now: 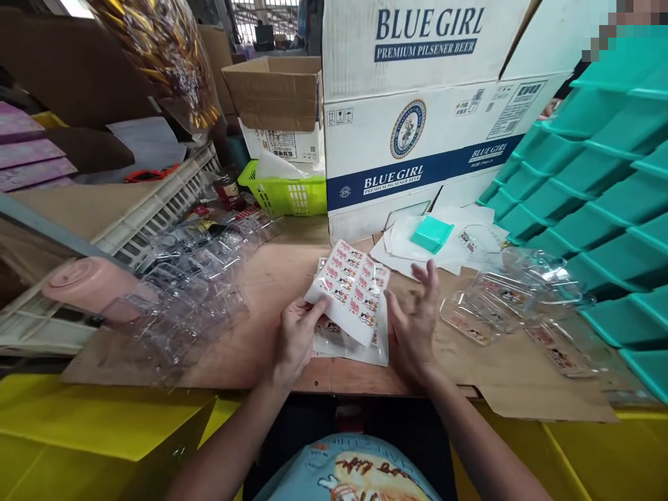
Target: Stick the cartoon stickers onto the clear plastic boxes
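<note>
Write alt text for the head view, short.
A person's left hand lifts a sticker sheet off a small stack on a cardboard worktop, the right hand open beside it. Clear plastic trays lie to the left, teal trays and a beer carton behind.

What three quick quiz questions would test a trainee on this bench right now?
1. True or false: the left hand pinches the lower edge of the lifted sticker sheet.
2. Which hand is spread open with nothing in its fingers? A) left B) right
3. What lies flat under the lifted sheet?

Key:
1. True.
2. B; the right hand is open beside the sheet.
3. More sticker sheets, stacked on the cardboard work surface, between the clear plastic trays on the left and the clear cases on the right.
</note>
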Demonstrator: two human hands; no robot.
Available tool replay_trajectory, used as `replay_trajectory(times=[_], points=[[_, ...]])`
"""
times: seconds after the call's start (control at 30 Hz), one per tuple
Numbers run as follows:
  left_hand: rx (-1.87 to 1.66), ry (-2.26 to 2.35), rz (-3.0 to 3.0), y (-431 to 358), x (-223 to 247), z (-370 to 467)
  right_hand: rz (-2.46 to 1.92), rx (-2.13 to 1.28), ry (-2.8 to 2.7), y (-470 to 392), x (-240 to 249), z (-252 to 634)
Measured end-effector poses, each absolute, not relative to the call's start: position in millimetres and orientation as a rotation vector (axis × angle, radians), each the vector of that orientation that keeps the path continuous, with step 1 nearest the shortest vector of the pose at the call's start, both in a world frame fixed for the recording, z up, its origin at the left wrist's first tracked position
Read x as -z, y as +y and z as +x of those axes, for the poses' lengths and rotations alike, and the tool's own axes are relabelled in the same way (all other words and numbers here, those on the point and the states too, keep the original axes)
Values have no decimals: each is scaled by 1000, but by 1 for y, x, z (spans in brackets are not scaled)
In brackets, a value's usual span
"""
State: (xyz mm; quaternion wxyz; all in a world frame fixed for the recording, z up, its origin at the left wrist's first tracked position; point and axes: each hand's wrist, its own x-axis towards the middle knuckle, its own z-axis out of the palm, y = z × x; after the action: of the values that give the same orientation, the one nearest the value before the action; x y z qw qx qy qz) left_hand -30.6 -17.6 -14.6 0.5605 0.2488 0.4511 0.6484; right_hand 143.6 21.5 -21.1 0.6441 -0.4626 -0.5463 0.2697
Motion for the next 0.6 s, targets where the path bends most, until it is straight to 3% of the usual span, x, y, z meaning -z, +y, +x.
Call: replay_trajectory(times=[0.07, 0.13, 0.4, 0.6], points=[[-1504, 1061, 643, -17, 11, -25, -1016, -289, -1578, 17, 13, 143], [-1447, 1024, 703, -19, 9, -22, -916, -216, -1857, 14, 6, 138], [-1232, 1122, 1110, -20, 14, -35, -857, -270, -1991, 15, 1, 120], [-1151, 1297, 1628, -15, 18, -48, -845, -511, -1955, 23, 7, 120]])
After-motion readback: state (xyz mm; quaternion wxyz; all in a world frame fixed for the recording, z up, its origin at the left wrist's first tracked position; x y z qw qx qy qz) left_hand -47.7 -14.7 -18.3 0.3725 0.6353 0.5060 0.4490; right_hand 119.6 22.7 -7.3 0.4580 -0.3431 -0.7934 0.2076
